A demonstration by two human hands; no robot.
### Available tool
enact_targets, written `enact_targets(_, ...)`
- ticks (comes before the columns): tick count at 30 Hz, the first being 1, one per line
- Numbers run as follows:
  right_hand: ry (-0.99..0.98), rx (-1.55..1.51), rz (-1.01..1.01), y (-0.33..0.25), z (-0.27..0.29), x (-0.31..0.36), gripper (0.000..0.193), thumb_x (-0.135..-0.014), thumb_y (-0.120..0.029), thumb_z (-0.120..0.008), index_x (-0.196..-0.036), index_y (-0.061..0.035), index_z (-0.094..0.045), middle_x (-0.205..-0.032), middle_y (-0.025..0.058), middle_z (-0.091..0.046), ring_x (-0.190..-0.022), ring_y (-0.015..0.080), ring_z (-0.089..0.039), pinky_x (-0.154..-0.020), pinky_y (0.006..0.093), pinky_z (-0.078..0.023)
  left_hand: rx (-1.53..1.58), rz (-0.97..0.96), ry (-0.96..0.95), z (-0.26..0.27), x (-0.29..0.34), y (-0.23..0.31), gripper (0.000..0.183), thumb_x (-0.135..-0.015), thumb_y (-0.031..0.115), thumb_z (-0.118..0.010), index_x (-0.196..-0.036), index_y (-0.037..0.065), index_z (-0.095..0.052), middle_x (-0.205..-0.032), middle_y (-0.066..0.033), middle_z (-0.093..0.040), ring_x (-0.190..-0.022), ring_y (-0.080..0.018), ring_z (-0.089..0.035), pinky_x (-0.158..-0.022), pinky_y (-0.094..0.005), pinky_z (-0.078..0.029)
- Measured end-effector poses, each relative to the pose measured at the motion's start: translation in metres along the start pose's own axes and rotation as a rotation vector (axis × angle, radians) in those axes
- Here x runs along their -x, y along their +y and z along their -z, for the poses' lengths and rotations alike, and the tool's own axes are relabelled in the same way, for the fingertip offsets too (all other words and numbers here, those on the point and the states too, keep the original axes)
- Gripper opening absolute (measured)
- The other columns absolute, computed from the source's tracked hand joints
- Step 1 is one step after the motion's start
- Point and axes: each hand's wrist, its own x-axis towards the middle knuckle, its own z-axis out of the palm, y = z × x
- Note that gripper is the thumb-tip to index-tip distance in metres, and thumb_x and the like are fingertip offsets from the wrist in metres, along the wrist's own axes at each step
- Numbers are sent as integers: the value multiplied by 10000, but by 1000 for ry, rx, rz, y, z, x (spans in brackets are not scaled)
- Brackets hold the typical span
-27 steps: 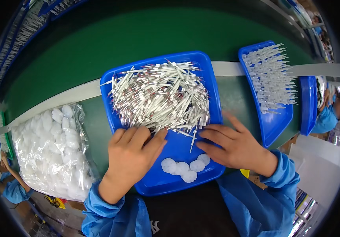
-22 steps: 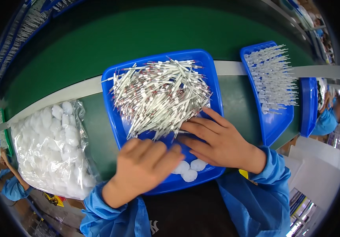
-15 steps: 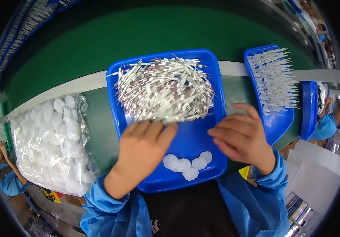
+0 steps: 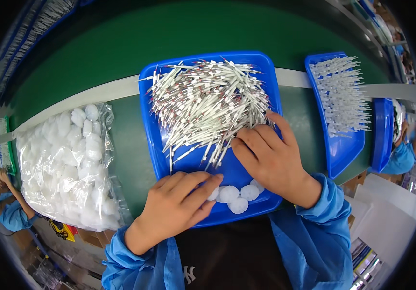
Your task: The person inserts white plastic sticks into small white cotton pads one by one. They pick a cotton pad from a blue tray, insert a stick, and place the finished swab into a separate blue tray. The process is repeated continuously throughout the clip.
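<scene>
The right hand (image 4: 275,157) reaches over a blue tray (image 4: 275,87), its fingers bent and its fingertips at the lower right edge of a heap of slim white sticks (image 4: 208,99); whether it is clamped on any of them cannot be told. The left hand (image 4: 174,208) lies across the tray's near left part, fingers close together, with the palm hidden, so its grip cannot be told either. Its fingertips partly cover a group of round white pieces (image 4: 238,205), which lie in the near end of the tray, between the hands. The heap fills the far part, some sticks showing dark reddish ends.

Left of the tray is a clear plastic bag (image 4: 68,169) full of white rounded pieces. To the right, a second blue tray (image 4: 345,154) bears rows of thin whitish pins (image 4: 340,94); just beyond it is another blue tray (image 4: 382,135). A pale strip (image 4: 292,77) crosses the green tabletop (image 4: 121,48). Co-workers' blue sleeves show at far left (image 4: 14,215) and far right (image 4: 401,159).
</scene>
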Motion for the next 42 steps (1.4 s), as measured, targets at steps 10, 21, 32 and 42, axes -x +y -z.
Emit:
enact_targets(10,-3,-281,-65,13,5,-23,131,-791,-96,-778,-883,-158,-710,-969,-19,-701,-930,172,-660,-1155,499,-445,1046,290,436,15,-26,-21,373,-1042,-45,-619,-1415,-35,-615,-1227,-148,-739,-1125,-153,-693,-918,-280,-581)
enact_targets(21,230,-616,-266,46,37,-41,268,-776,-68,-863,-1013,-178,-804,-891,-31,-763,-848,163,-718,-1053,440,-494,1156,258,506,9,-91,-29,385,-983,-107,-688,-1360,-33,-671,-1279,-110,-707,-1211,-190,-683,-1026,-317,-585)
enact_targets(32,284,-597,-222,33,8,-71,317,-795,-49,-819,-1085,-177,-820,-637,-54,-681,-573,115,-641,-952,383,-515,935,107,675,3,-89,-38,384,-967,-122,-702,-1343,-48,-681,-1342,-160,-663,-1215,-222,-701,-986,-317,-625)
enact_targets(42,226,-748,-281,27,-1,-72,230,-860,-59,-817,-1079,-126,-834,-624,-21,-676,-577,135,-667,-926,358,-542,454,77,672,10,-91,-43,383,-904,-101,-739,-1268,12,-771,-1189,-128,-785,-1034,-211,-732,-870,-307,-573)
